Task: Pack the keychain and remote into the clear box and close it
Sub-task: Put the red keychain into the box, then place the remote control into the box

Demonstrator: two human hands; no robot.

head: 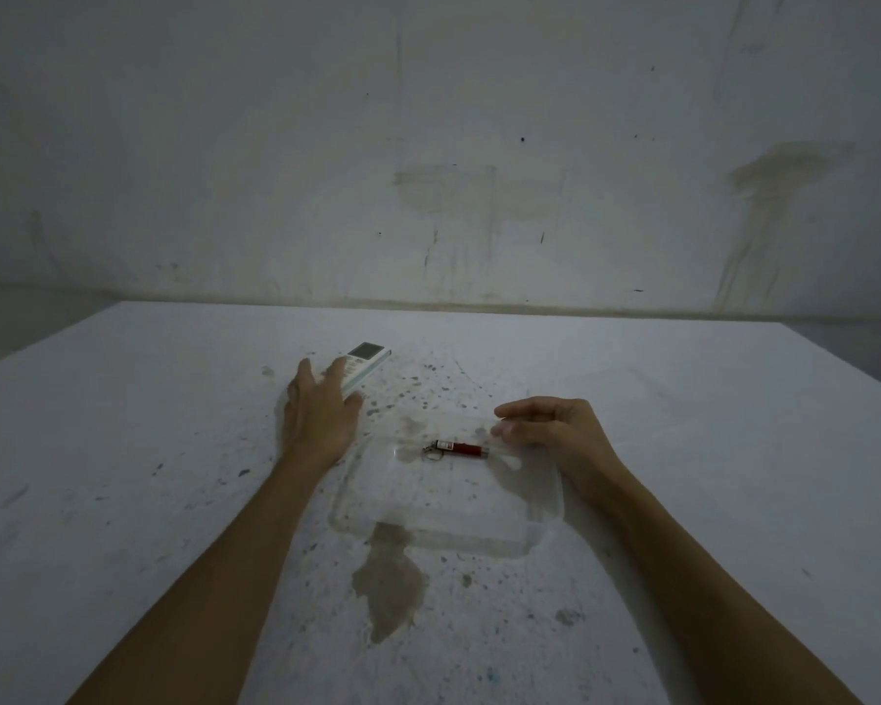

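A clear plastic box [540, 531] lies open on the table in front of me. Inside it, near its far edge, lies a red keychain [460, 448] with a metal ring at its left end. My right hand [555, 429] hovers just right of the keychain, fingers curled and apart, holding nothing. A white remote [367, 362] with a small screen lies on the table at the far left of the box. My left hand [321, 409] rests over the remote's near end, fingers laid on it. The box's lid is hard to make out.
The white table [123, 475] is stained, with a brown patch [390, 577] near the box's front edge. A marked grey wall [428, 145] rises behind the table's far edge.
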